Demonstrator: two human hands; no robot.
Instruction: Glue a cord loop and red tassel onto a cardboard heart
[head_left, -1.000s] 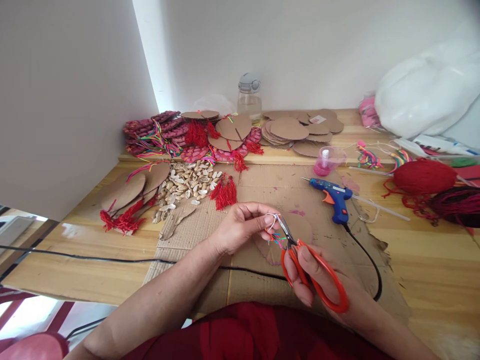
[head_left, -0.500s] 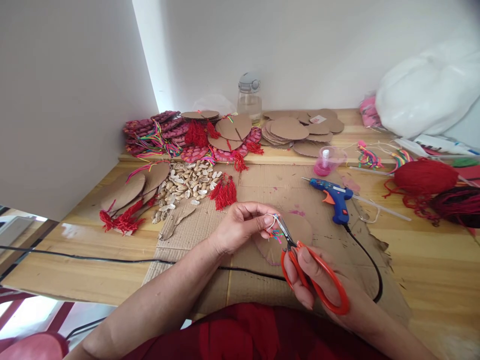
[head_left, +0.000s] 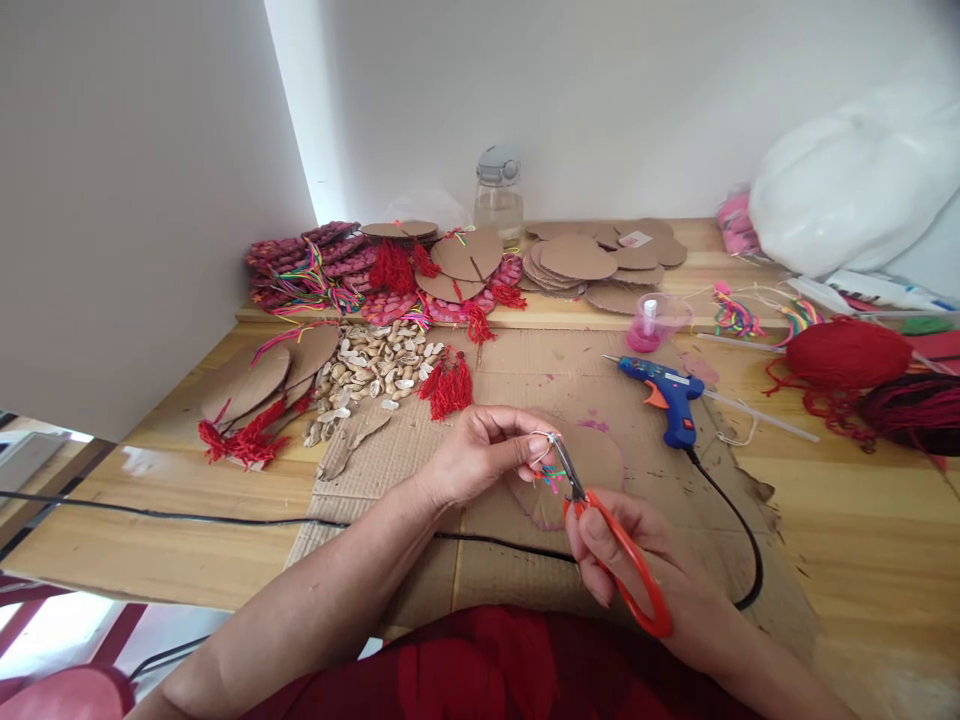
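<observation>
My left hand (head_left: 487, 455) pinches a small bundle of coloured strings (head_left: 551, 476) with a white loop, above the cardboard mat. Orange-handled scissors (head_left: 622, 550) are in my right hand (head_left: 630, 545), with fingers through and around the handles. The blades point up and left, their tips touching the strings by my left fingertips. Below the hands lies a round cardboard disc (head_left: 600, 465) with a pink-marked edge, partly hidden.
A blue glue gun (head_left: 675, 400) lies to the right, its black cord curving towards me. Peanut shells (head_left: 375, 370) and red tassels (head_left: 448, 385) are at left. Behind stand a bottle (head_left: 499, 200) and cardboard discs (head_left: 577, 257); red yarn (head_left: 847, 352) is far right.
The scissors' handles have come closer together and turned slightly as my right hand closed. My left hand has barely moved.
</observation>
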